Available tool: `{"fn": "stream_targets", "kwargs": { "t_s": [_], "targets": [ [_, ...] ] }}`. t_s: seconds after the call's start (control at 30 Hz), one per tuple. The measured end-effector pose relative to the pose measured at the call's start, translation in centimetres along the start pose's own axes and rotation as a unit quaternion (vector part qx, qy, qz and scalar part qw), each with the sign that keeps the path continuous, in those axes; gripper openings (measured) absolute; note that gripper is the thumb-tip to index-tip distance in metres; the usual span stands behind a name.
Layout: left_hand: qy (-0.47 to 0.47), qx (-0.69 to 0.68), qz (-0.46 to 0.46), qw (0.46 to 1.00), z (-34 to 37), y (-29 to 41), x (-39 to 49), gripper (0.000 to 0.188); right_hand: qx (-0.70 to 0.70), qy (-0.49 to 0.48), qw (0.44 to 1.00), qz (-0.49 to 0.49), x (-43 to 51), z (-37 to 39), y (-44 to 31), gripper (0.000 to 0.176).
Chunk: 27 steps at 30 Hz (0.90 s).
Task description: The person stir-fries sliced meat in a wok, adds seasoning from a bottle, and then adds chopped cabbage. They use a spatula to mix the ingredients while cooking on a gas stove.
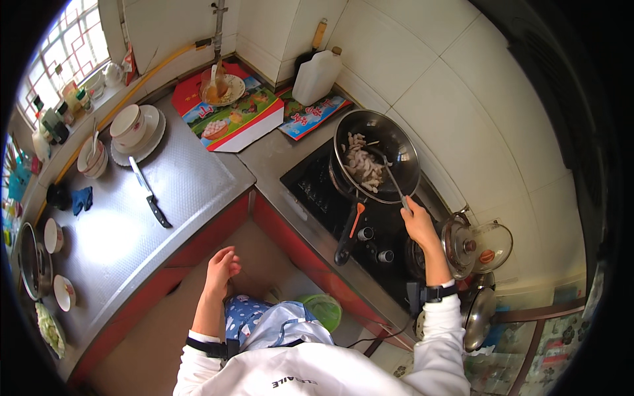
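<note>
My right hand (417,221) is closed around the handle of a metal cooking utensil (393,176), whose far end is down in a wok (402,139) on the black stove. Pale sliced pieces of food (364,163) lie in the wok on its left side, against that end. The wok's black handle (345,242) points towards me, with an orange strip on it. My left hand (222,270) hangs over the floor gap between the counters, its fingers loosely curled and nothing seen in them.
A kitchen knife (150,194) lies on the steel counter (198,183), near stacked bowls (130,126) and a blue cloth (81,200). A white plastic jug (317,76) stands behind the wok. Lidded pots (458,247) sit right of my right hand. Below is a green bin (324,311).
</note>
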<state>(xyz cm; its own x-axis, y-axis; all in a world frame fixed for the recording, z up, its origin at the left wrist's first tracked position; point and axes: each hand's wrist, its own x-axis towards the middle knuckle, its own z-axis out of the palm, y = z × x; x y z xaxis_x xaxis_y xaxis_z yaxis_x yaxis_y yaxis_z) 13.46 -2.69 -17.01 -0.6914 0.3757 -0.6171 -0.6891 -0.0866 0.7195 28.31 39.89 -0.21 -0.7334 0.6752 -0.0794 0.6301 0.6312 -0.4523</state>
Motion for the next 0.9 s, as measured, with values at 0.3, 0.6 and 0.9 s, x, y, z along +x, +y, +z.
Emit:
{"fn": "stream_targets", "kwargs": {
  "t_s": [0.3, 0.6, 0.9],
  "targets": [
    [0.148, -0.074, 0.000, 0.986, -7.8, 0.6, -1.0, 0.026, -0.070, -0.061, 0.996, -0.007, -8.8, -9.0, -2.2, 0.044],
    [0.159, -0.085, 0.030, 0.983, -10.0, 3.3, -1.6, 0.027, -0.039, 0.080, 0.994, -0.059, -1.7, -2.9, -1.1, 0.040],
    [0.187, -0.090, 0.034, 0.978, -12.6, 5.6, -1.8, 0.026, -0.185, 0.099, 0.975, -0.066, 4.7, 0.3, -3.5, 0.040]
  ]
}}
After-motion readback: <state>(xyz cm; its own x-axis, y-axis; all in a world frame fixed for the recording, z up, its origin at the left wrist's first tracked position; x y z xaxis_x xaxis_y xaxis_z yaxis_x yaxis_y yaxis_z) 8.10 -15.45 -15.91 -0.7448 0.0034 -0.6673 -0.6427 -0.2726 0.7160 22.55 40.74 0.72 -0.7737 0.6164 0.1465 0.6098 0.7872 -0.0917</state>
